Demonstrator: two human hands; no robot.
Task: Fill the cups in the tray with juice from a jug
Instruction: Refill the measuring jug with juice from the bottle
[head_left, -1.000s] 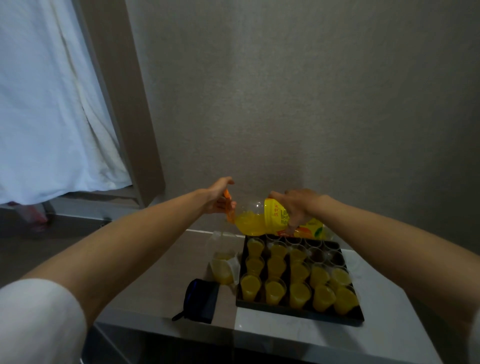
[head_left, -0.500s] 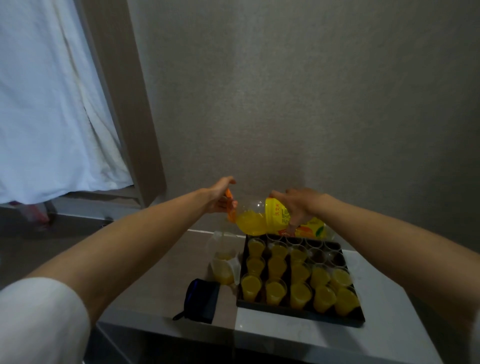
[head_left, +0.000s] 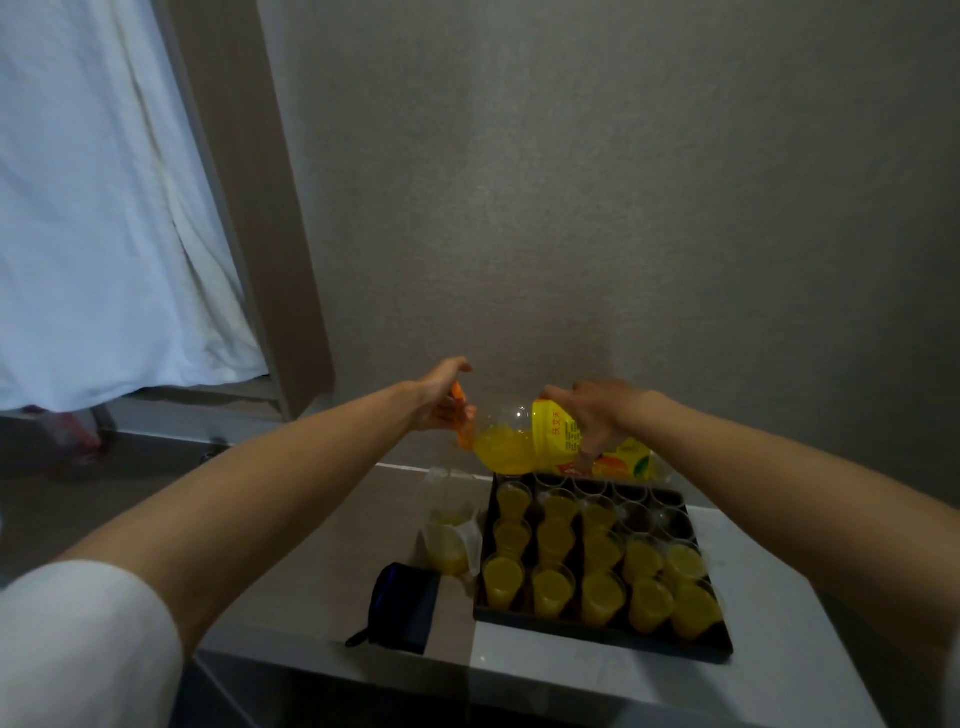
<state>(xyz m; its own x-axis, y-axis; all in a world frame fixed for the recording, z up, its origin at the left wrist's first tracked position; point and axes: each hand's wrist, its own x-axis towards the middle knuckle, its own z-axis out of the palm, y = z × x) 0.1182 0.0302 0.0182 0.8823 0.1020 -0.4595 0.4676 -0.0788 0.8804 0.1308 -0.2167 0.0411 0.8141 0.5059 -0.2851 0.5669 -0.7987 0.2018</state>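
A clear juice bottle (head_left: 514, 447) with a yellow label lies tilted on its side above the far left corner of the black tray (head_left: 602, 631). My right hand (head_left: 592, 410) grips its labelled body. My left hand (head_left: 441, 397) holds the orange cap (head_left: 462, 423) at the bottle's neck. The tray holds several small clear cups; most, like the cup at the front left (head_left: 503, 579), hold yellow juice, while a few at the far right (head_left: 636, 514) look empty.
A clear jug (head_left: 451, 540) with some juice stands left of the tray. A dark blue pouch (head_left: 402, 613) lies at the table's front edge. A second yellow bottle (head_left: 626, 465) stands behind the tray against the wall. White curtain hangs at the left.
Both hands and the bottle stay almost in place; the view has shifted slightly. The left hand keeps working at the orange cap.
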